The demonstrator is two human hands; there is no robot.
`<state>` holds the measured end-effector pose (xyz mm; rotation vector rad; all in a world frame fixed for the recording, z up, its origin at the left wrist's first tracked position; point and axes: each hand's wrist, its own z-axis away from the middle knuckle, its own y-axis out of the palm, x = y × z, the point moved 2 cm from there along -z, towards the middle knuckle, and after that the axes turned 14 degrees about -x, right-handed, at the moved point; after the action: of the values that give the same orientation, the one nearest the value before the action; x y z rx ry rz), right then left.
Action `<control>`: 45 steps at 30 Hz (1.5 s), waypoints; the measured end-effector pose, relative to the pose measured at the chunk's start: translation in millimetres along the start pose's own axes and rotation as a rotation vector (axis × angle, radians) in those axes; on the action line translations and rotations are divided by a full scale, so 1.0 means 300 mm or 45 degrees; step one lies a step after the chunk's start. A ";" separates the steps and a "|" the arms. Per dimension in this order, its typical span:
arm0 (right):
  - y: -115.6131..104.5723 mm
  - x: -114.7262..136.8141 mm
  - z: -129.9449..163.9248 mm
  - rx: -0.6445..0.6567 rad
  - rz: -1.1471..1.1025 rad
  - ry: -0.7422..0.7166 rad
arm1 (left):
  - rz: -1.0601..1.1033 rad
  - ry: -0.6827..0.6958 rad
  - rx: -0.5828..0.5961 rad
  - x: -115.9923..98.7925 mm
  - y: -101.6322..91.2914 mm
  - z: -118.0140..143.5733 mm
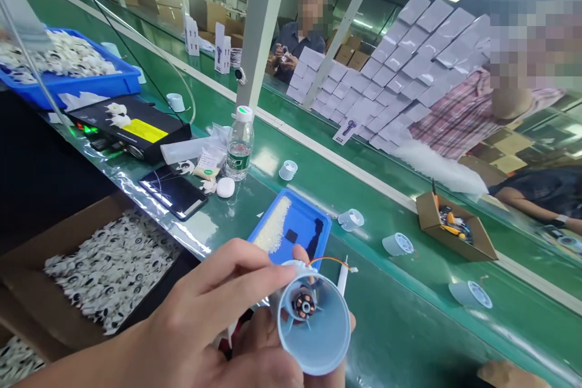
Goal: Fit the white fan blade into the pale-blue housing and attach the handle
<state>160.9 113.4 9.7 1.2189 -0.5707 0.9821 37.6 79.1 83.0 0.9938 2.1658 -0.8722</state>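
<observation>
From the head camera, both hands meet low in the middle of the picture around a pale blue plastic tube (313, 330). The left hand (200, 321) comes in from the lower left, its fingers stretched along the top of the tube's rim, thumb and forefinger pinched on the edge. The right hand (273, 357) lies underneath and cups the tube from below, one fingertip showing behind the rim. The tube's open mouth faces the camera; inside sits a small motor (304, 305) with copper windings, and thin orange wires (330, 262) arch out from the back of it. So both hands are closed on the tube, held above the near edge of the green desk (409, 315).

Just beyond the hands lies a small blue tray (300, 218) with white granules and a dark piece in it. Further left stand a water bottle (239, 144), a phone (173, 192) lying flat, and a black box with a yellow label (131, 127). A large blue bin (91, 82) of white parts sits at the far left, and a cardboard box (31, 267) of similar white parts is below the desk edge. More pale tubes (399, 244) lie scattered on the green surface, near a small cardboard box of tools (454, 229). Across the desk, other people sit behind stacked white cartons (409, 60).
</observation>
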 end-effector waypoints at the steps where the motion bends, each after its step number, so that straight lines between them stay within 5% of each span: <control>1: -0.007 0.006 -0.006 0.020 0.006 -0.011 | 0.010 -0.012 0.004 -0.001 0.003 0.000; 6: -0.013 0.002 -0.015 0.195 0.199 -0.050 | 0.147 -0.143 0.025 -0.002 0.017 -0.004; 10: -0.055 0.034 -0.048 0.307 0.421 -0.191 | 0.563 -0.446 0.002 0.020 0.022 -0.013; 14: -0.328 0.304 -0.247 0.297 0.553 -0.362 | 1.144 -0.882 -0.170 0.040 0.012 -0.037; 16: -0.514 0.488 -0.401 0.448 1.041 -0.855 | 1.319 -1.005 -0.300 0.039 0.004 -0.049; 18: -0.692 0.625 -0.559 0.379 1.094 -0.954 | 1.411 -1.047 -0.381 0.033 -0.003 -0.056; 22: -0.885 0.699 -0.736 0.274 1.321 -1.195 | 1.443 -1.036 -0.413 0.026 -0.013 -0.049; 26: -0.913 0.668 -0.746 -0.022 1.506 -1.312 | 1.252 -0.901 -0.359 0.034 -0.033 -0.022; 30: -0.848 0.638 -0.678 -0.280 1.590 -1.185 | 0.700 -0.557 -0.225 0.026 -0.054 0.000; 35: -0.816 0.613 -0.598 -0.188 1.655 -1.042 | 0.113 -0.452 -0.025 0.009 -0.034 0.011; 38: -0.937 0.706 -0.631 -0.201 1.668 -1.053 | -0.079 -0.402 0.007 0.028 -0.019 0.019; 41: -1.146 0.876 -0.696 -0.612 1.781 -1.056 | -0.252 -0.287 -0.047 0.069 -0.022 0.026; 43: -1.249 0.951 -0.715 -0.631 1.820 -0.891 | -0.369 -0.234 -0.138 0.093 -0.034 0.029; 45: -1.269 0.949 -0.702 -0.543 1.727 -0.592 | -0.452 -0.201 -0.231 0.105 -0.053 0.031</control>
<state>600.8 389.7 -11.8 0.5435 -2.0065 1.5343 9.7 77.1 59.4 0.4427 2.2707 -0.8605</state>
